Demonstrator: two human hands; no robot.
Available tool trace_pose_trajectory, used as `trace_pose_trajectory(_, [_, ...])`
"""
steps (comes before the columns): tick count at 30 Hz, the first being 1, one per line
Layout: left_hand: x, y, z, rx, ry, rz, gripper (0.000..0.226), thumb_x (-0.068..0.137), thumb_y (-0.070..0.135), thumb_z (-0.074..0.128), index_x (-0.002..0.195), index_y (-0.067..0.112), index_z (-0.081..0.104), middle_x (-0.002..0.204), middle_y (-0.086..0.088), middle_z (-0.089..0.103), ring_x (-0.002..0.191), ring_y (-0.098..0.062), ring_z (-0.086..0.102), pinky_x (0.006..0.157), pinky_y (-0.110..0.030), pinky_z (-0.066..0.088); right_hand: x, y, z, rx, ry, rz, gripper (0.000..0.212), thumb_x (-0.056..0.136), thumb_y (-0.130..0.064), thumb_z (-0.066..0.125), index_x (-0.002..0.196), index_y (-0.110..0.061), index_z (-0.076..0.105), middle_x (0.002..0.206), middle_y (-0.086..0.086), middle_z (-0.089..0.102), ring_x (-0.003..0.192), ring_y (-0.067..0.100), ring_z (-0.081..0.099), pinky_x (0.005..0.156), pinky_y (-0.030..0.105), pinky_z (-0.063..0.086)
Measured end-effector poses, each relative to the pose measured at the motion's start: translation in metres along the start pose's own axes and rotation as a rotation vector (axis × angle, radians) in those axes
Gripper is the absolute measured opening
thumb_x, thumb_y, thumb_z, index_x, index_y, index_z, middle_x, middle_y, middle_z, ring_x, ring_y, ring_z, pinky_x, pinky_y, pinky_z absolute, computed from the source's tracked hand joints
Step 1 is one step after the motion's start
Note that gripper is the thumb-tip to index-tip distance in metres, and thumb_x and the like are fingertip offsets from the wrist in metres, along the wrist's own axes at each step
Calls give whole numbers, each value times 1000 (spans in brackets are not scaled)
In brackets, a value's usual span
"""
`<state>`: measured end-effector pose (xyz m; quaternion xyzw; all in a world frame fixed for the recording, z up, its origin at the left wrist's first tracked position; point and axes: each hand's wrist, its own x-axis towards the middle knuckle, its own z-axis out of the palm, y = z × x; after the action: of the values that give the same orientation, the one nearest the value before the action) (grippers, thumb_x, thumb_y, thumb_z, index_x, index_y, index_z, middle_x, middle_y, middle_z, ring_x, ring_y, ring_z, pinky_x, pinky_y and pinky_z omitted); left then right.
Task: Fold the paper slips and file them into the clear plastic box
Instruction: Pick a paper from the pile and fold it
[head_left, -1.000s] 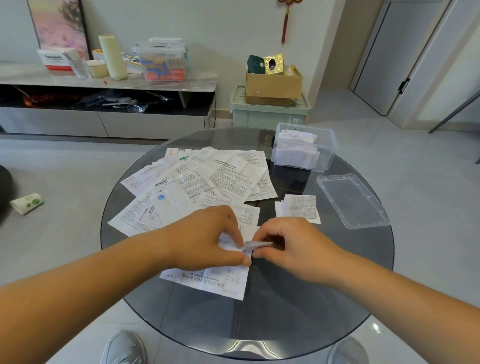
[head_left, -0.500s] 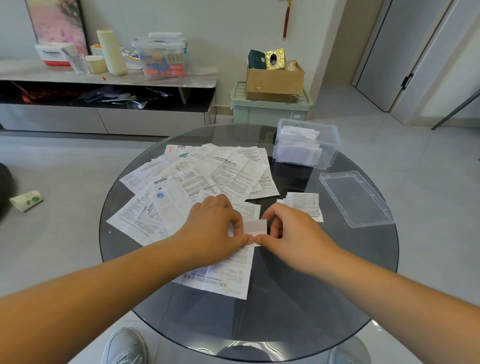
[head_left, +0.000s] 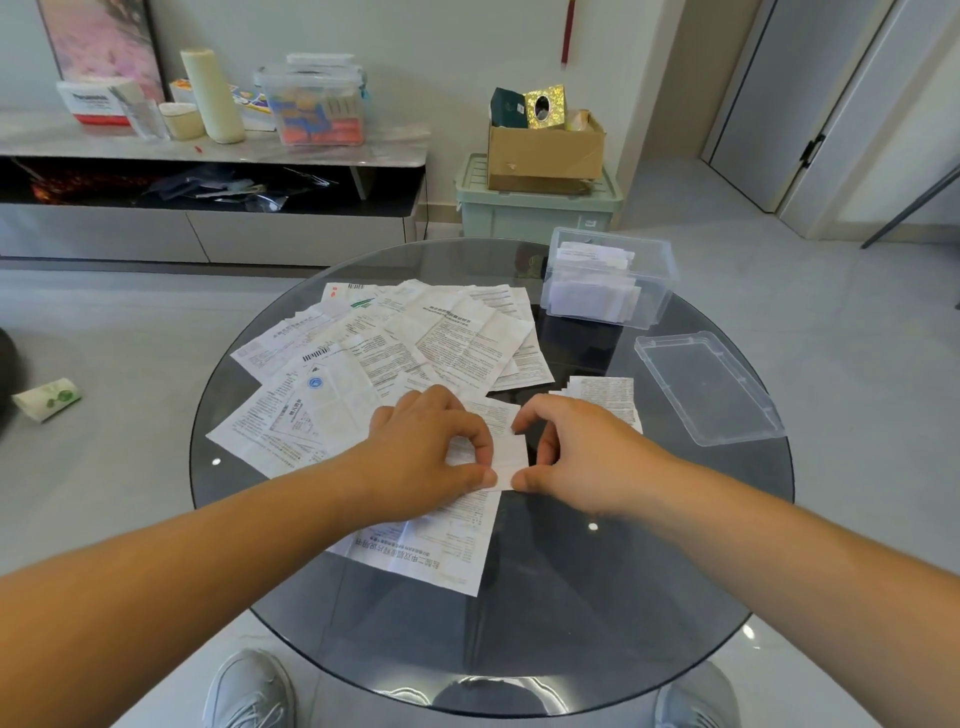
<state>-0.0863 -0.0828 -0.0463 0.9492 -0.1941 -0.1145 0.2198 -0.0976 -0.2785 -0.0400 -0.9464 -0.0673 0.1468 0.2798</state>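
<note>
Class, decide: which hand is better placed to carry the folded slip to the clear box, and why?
Probably the right hand: it pinches the folded slip, and the clear box stands on its side of the table; the left hand would cross over.

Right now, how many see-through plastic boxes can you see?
2. The open box stands far right on the glass table, holding folded slips; the lidded box sits on the shelf. Others may be hidden.
</note>
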Motion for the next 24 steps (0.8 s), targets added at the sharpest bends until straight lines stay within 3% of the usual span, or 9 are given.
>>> trace_pose_trajectory(9, [0,-1,-3,-36,-22,-24,13,86,50,72,94,46,62,122,14,43,117,-10,38,112,-44,29,6,-3,-11,-1,-86,39,47,82,-17,81,120,-30,57,81,-5,66,72,10,60,57,22,42])
trace_pose_trajectory(13, [-2,-3,-2,-46,-37,-10,15,88,48,70,101,44,64,125,14,43,119,-11,38,112,-44,30,3,4,-16,56,-99,14,43,86,-9,72,123,-28,59,82,-6,70,73,6,61,59,17,42])
trace_pose_trajectory(18, [-7,-1,-4,-131,78,35,20,84,47,73,93,34,61,108,16,55,106,-8,51,103,-43,40,0,6,-9,123,23,-28,20,90,-32,69,108,-35,62,81,-9,64,71,7,59,65,23,49])
trace_pose_trajectory(20, [-8,2,-4,-93,127,42,26,83,48,74,93,34,55,104,18,55,102,-8,50,100,-42,42,0,5,-4,52,54,-66,21,88,-42,70,106,-37,61,86,-9,62,76,7,59,69,25,49])
trace_pose_trajectory(24, [-7,7,-4,-92,141,35,33,82,44,76,99,33,50,100,16,58,98,-9,56,93,-39,48,0,4,-3,-47,74,-97,28,90,-45,67,115,-33,64,90,-12,57,81,6,57,69,24,47])
